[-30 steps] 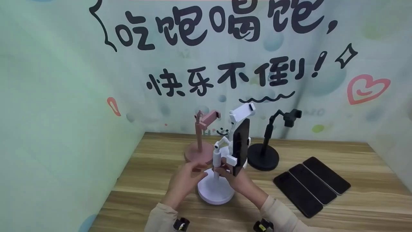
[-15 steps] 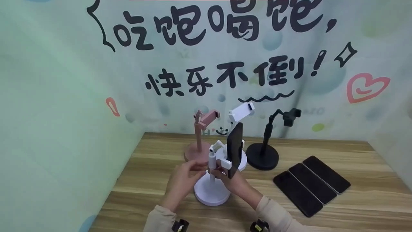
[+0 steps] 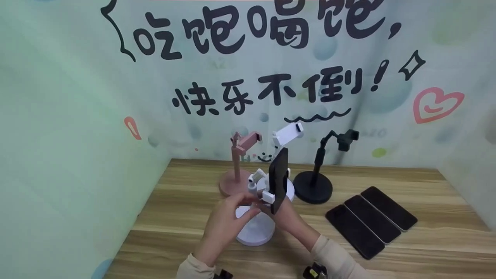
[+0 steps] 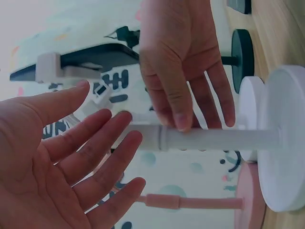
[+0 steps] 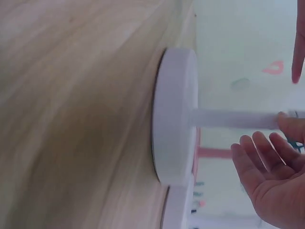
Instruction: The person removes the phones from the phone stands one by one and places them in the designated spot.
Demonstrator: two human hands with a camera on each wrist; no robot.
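A white phone stand point(image 3: 256, 234) with a round base stands upright on the table, a black phone point(image 3: 278, 180) clamped in its holder. My right hand point(image 3: 288, 217) grips the stand's pole point(image 4: 224, 140) from the right, below the thicker upper tube. In the right wrist view its thumb lies on the pole and the fingers are on the other side, bent below. My left hand point(image 3: 221, 221) is at the left of the pole, palm toward it. Seen in the left wrist view, its fingers point(image 4: 107, 169) are spread and relaxed, fingertips close by the upper tube, holding nothing.
Behind are a pink phone stand point(image 3: 236, 166), another white stand point(image 3: 287, 134) partly hidden by the phone, and a black stand point(image 3: 314, 188). Three dark phones point(image 3: 372, 219) lie side by side on the wooden table point(image 3: 186, 186) at right. A printed cloth point(image 3: 217, 135) hangs behind.
The gripped stand has shifted slightly left and the clamped phone has swung left with it. My left hand's fingers have moved right and now overlap the pole in the head view.
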